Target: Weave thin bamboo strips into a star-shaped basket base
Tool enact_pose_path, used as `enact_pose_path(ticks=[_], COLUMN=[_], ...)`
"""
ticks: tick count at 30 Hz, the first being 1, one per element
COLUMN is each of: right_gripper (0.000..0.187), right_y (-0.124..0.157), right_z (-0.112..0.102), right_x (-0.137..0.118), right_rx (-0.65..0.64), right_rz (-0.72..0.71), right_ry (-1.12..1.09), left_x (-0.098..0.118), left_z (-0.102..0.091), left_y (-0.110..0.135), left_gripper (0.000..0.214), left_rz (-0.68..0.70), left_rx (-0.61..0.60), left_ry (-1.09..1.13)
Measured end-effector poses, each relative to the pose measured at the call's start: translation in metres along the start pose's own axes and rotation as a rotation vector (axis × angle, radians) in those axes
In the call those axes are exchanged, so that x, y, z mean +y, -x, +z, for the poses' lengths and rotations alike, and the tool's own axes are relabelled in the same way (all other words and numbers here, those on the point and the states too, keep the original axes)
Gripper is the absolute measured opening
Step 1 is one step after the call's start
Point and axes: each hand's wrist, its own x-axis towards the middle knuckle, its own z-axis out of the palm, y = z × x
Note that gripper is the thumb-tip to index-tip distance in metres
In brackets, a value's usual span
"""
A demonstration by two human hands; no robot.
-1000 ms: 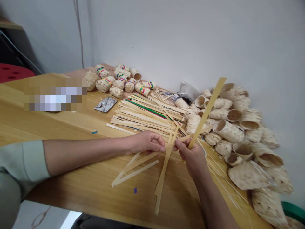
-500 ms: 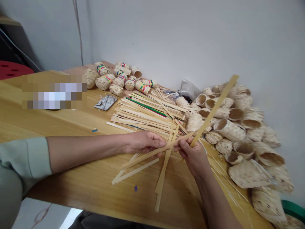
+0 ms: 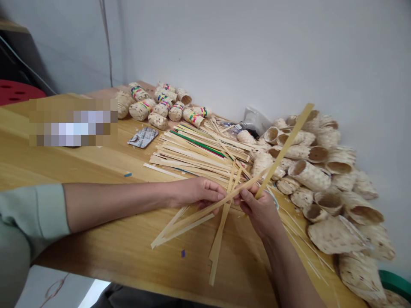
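Observation:
My left hand [image 3: 199, 196] and my right hand [image 3: 260, 211] pinch a crossed bundle of thin pale bamboo strips [image 3: 224, 205] just above the wooden table [image 3: 96, 167]. One long strip [image 3: 285, 149] rises from my right hand toward the upper right. Other strips fan out below my hands, and their lower ends rest on the tabletop. The crossing itself is partly hidden behind my fingers. A loose stack of bamboo strips [image 3: 199, 152], some dyed green and red, lies just beyond my hands.
Woven bamboo cylinders [image 3: 310, 175] are heaped along the wall on the right. Smaller woven pieces with coloured bands [image 3: 141, 110] stand at the back. A blister pack [image 3: 143, 137], a plastic bag [image 3: 255, 119], a blurred patch [image 3: 73, 122] and a red stool [image 3: 16, 92] are also there.
The strip running left from my hands has swung down toward the strip beneath it. The long upright strip has tilted slightly left.

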Motion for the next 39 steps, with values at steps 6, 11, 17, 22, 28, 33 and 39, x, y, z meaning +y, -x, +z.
enact_pose_path(ticks=[6,11,17,22,28,33,39], right_gripper=[0.034,0.042,0.038,0.048,0.053,0.034,0.036], right_y=[0.002,0.005,0.003,0.003,0.000,-0.006,-0.009], right_z=[0.003,0.009,0.010,0.010,-0.005,-0.036,-0.049], right_x=[0.000,-0.005,-0.008,-0.007,-0.013,-0.022,-0.021], right_rx=[0.046,0.077,0.052,0.094,0.202,0.281,0.305], right_rz=[-0.004,0.023,0.036,0.061,0.019,-0.044,-0.009], right_ry=[0.035,0.127,0.039,0.008,-0.076,-0.207,-0.172], left_x=[0.002,0.002,0.003,0.000,0.013,0.026,0.019], left_z=[0.007,0.009,0.004,0.001,-0.011,-0.027,-0.022], left_y=[0.001,0.003,-0.001,-0.003,-0.004,-0.004,-0.003], left_gripper=[0.011,0.012,0.020,0.027,0.021,0.015,0.015], left_rz=[0.174,0.347,0.156,0.158,0.214,0.311,0.198], left_rx=[0.254,0.348,0.261,0.254,0.370,0.445,0.368], left_ry=[-0.429,-0.734,-0.392,-0.275,-0.149,-0.074,-0.195])
